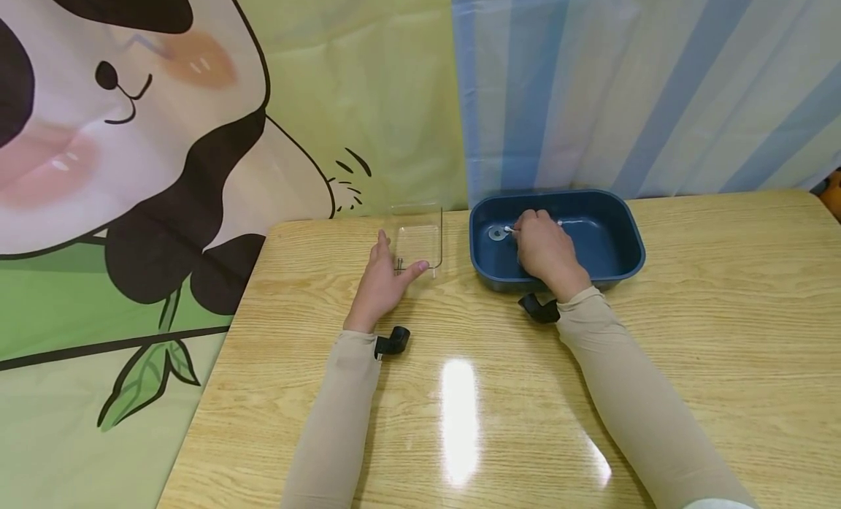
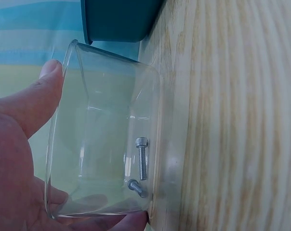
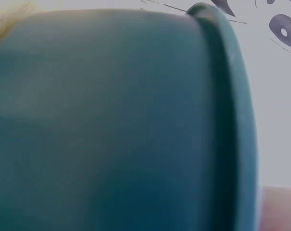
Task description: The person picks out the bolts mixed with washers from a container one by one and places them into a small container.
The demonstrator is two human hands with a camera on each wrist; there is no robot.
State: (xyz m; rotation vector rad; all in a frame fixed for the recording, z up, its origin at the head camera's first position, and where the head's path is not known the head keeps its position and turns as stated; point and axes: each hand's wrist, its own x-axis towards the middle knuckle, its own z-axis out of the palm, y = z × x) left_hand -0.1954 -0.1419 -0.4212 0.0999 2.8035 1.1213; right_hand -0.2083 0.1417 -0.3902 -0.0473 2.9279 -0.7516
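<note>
My left hand (image 1: pixel 381 286) rests against the front left corner of a clear plastic box (image 1: pixel 419 239), thumb along the front rim and fairly straight fingers along the left side. Inside the box, the left wrist view shows two silver socket-head bolts, one lying lengthwise (image 2: pixel 142 159) and one tilted (image 2: pixel 136 187). My right hand (image 1: pixel 545 250) reaches down into a dark blue basin (image 1: pixel 617 272), its fingertips pinching a small silver bolt (image 1: pixel 509 229). Beside that bolt, a round silver washer (image 1: pixel 496 234) lies on the basin floor. The basin wall hides the right fingers in the right wrist view.
Both containers stand near the back edge of a wooden table (image 1: pixel 420 421), the box left of the basin. Behind them hangs a printed curtain (image 1: pixel 381 78). Something small and pale (image 1: pixel 560 223) shows in the basin just right of my right hand.
</note>
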